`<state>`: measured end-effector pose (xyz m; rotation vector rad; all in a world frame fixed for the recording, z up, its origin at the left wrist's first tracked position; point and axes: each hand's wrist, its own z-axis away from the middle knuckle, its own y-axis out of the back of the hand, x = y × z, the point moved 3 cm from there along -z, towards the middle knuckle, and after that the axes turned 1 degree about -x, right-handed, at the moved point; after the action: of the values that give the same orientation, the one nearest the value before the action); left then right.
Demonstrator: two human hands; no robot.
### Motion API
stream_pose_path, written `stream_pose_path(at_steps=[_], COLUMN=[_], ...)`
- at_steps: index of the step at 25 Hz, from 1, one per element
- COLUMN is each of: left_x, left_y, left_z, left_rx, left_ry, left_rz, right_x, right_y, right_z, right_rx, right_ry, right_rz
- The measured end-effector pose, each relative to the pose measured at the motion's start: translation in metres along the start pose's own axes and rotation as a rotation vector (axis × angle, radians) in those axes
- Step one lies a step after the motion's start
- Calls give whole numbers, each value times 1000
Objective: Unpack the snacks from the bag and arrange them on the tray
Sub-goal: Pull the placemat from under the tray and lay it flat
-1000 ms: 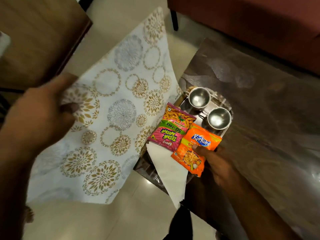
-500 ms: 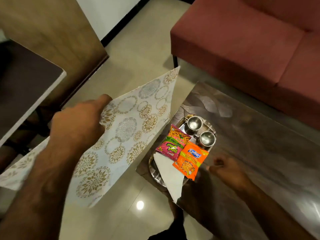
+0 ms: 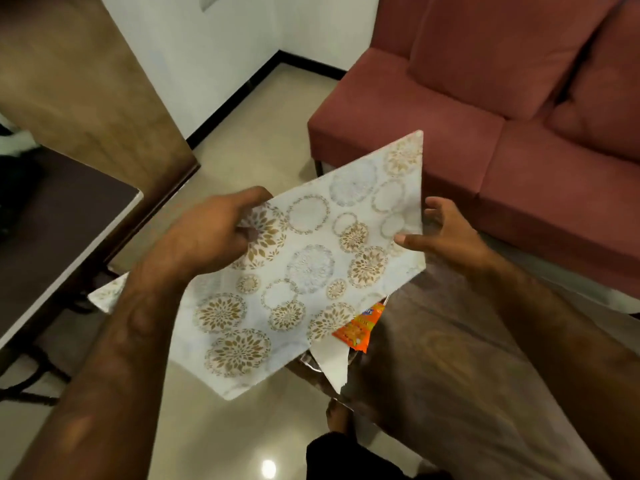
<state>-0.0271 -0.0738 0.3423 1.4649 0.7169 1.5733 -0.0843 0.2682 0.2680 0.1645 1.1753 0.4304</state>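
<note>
- Sofa (image 3: 502,109), dark red, fills the upper right of the frame, beside a white wall and a pale tiled floor.
- Brown low table (image 3: 450,375) runs across the lower right; a second dark tabletop (image 3: 52,230) sits at the left edge.
- Patterned bag (image 3: 311,265), flat and white with gold and grey floral rings, is held in mid-frame above the table, tilted, one corner pointing up towards the sofa.
- Left hand (image 3: 211,233) grips the bag's left edge, fingers curled tight around it.
- Right hand (image 3: 446,233) sits at the bag's right edge, fingers spread wide, thumb touching the edge without clamping it.
- Orange snack packet (image 3: 360,329) peeks out under the bag's lower right edge, lower centre.
- White paper napkin (image 3: 334,365) shows just below the packet, its point hanging down.
- Tray is almost wholly hidden beneath the bag.
</note>
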Motion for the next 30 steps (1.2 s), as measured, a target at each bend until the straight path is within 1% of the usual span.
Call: stream_pose_path(at_steps=[2, 3, 6, 8, 10, 14, 16, 18, 19, 21, 22, 23, 24, 25, 26, 27, 30], left_x=[15, 21, 40, 51, 65, 83, 82, 81, 84, 91, 97, 103, 110, 123, 141, 155, 213], left_y=[-7, -11, -30, -45, -63, -93, -104, -116, -124, -146, -162, -181, -198, -218, -242, -257, -320], left_z=[-8, -13, -35, -49, -64, -97, -112, -121, -123, -123, -121, -118, -112, -106, -103, -98, -91], left_rx=[-45, -76, -208, -274, -321, -357, -334, -261, -208, -153, -179, -256, -359, -446, -499, -498, -376], left_ry=[-93, -120, -143, -137, -150, -161, -107, -16, 40, 192, 284, 360, 406, 418, 415, 411, 423], left_rz=[137, 187, 344, 380, 330, 44, -40, -26, 37, 317, 476, 590, 649, 649, 615, 591, 562], right_x=[2, 7, 32, 50, 69, 117, 141, 166, 180, 206, 220, 233, 245, 259, 278, 293, 353], right_y=[24, 36, 75, 93, 114, 161, 183, 202, 211, 228, 236, 245, 251, 262, 276, 283, 327], right_z=[14, 21, 43, 58, 76, 110, 126, 139, 147, 161, 167, 173, 175, 180, 187, 189, 209], right_rx=[18, 65, 238, 283, 346, 507, 570, 613, 635, 669, 686, 702, 716, 741, 769, 780, 772], right_ry=[-1, -10, -14, 13, 25, -52, -114, -183, -216, -282, -312, -337, -351, -369, -391, -406, -472], right_rz=[-51, -50, -49, -51, -69, -164, -210, -267, -294, -335, -353, -361, -361, -370, -388, -403, -413])
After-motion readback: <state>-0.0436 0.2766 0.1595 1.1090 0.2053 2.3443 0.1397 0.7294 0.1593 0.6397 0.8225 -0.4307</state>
